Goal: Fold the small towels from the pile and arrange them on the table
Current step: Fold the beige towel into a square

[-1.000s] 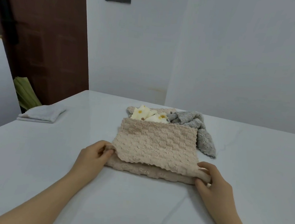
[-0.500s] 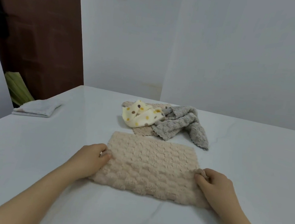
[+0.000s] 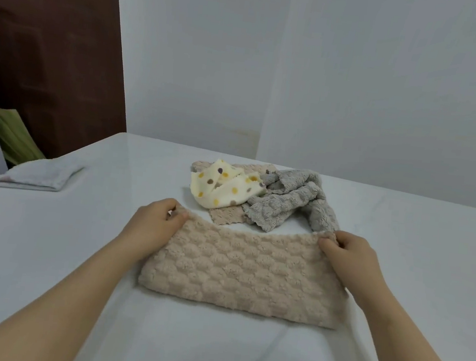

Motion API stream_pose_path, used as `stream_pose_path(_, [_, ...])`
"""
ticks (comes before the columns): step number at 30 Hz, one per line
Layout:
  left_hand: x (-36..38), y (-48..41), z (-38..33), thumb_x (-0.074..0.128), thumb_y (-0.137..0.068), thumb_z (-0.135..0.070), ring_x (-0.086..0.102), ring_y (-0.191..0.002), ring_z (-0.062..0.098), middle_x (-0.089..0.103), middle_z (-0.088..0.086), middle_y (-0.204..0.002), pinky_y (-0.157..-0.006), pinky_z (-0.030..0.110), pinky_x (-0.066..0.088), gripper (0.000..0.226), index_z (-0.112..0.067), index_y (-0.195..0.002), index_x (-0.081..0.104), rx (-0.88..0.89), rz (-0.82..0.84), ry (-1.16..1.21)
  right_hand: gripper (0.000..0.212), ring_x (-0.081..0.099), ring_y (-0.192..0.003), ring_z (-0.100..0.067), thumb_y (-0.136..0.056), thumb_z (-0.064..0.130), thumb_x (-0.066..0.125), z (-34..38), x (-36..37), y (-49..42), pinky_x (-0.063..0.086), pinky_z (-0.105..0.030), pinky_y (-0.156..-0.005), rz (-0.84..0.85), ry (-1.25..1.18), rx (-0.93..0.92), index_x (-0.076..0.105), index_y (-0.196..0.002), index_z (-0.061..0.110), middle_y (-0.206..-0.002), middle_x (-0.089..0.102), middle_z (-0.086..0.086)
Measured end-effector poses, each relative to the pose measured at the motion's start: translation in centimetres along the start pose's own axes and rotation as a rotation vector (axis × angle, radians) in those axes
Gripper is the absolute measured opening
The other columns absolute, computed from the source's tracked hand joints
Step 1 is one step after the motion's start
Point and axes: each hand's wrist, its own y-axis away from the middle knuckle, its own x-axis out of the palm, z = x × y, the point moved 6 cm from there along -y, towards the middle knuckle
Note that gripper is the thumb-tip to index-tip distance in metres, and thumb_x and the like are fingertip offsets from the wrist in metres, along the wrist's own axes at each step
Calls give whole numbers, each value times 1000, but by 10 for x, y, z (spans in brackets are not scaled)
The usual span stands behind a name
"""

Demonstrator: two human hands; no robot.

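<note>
Beige towel (image 3: pixel 245 270): far corners pinched in our fingers.
Left hand (image 3: pixel 153 224): clenched on it.
Right hand (image 3: pixel 351 257): same.
Pile (image 3: pixel 261 196): just beyond our fingertips.

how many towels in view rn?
5: beige towel pinched by both hands; polka-dot towel, grey towel, second beige towel piled behind; folded pale towel far left. More may be hidden.

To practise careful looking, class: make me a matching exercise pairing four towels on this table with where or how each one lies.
Things:
1. beige towel
2. spotted towel
3. grey towel
4. pale towel

States:
A. folded flat, alone at the table's left edge
B. crumpled, right side of the pile
C. pinched at its far corners by the left hand and right hand
D. crumpled, left side of the pile

Pairs: 1-C, 2-D, 3-B, 4-A
</note>
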Motion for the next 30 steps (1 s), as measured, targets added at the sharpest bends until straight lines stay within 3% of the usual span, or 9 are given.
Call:
stream_pose_path(6, [17, -21, 20, 47, -92, -38, 50, -66, 11, 55, -8, -67, -53, 26, 33, 23, -23, -75, 52, -26, -119, -236, 31, 35, -54, -17, -83, 16, 51, -27, 28, -17, 28, -31, -52, -33, 170, 61, 33, -58, 16, -52, 38, -1])
stream_pose_path(10, [20, -26, 23, 52, -90, -37, 50, -68, 4, 58, -11, -71, -57, 24, 37, 13, -27, -83, 56, 12, -90, -208, 31, 36, -54, -17, -83, 19, 50, -34, 34, -21, 28, -31, -52, -48, 221, 40, 32, -58, 16, -52, 40, 0])
stream_pose_path(15, [17, -30, 26, 54, -89, -36, 52, -73, 10, 60, -5, -81, -62, 24, 39, 14, -25, -80, 56, 8, -79, -225, 26, 42, -58, -19, -83, 20, 51, -36, 36, -24, 32, -31, -54, -54, 231, 42, 40, -61, 13, -56, 47, -3])
stream_pose_path(20, [23, -28, 25, 47, -91, -41, 49, -107, 17, 54, -5, -116, -74, 29, 40, 31, -25, -118, 54, -16, -38, -384, 14, 51, -84, -27, -82, 21, 55, -33, 37, -24, 36, -33, -62, -36, 291, -14, 54, -69, 18, -84, 60, -5])
stream_pose_path(24, [33, -23, 20, 44, -93, -36, 40, -116, 21, 54, -4, -121, -83, 31, 39, 30, -26, -120, 53, 12, 15, -381, 8, 46, -98, -32, -84, 27, 57, -34, 37, -23, 31, -31, -71, -15, 384, -5, 58, -81, 20, -101, 64, -7])
stream_pose_path(26, [34, -21, 20, 46, -93, -34, 39, -116, 23, 55, -1, -120, -89, 32, 37, 30, -25, -121, 53, 15, 29, -362, 15, 46, -106, -32, -86, 31, 55, -34, 37, -20, 33, -33, -77, 0, 461, 11, 62, -91, 19, -107, 64, -4])
stream_pose_path(30, [30, -18, 20, 51, -91, -31, 46, -108, 23, 56, 0, -104, -88, 33, 39, 19, -28, -108, 57, 29, 35, -327, 20, 45, -110, -31, -89, 35, 50, -29, 40, -15, 31, -31, -78, 21, 558, -5, 62, -101, 23, -114, 61, -1])
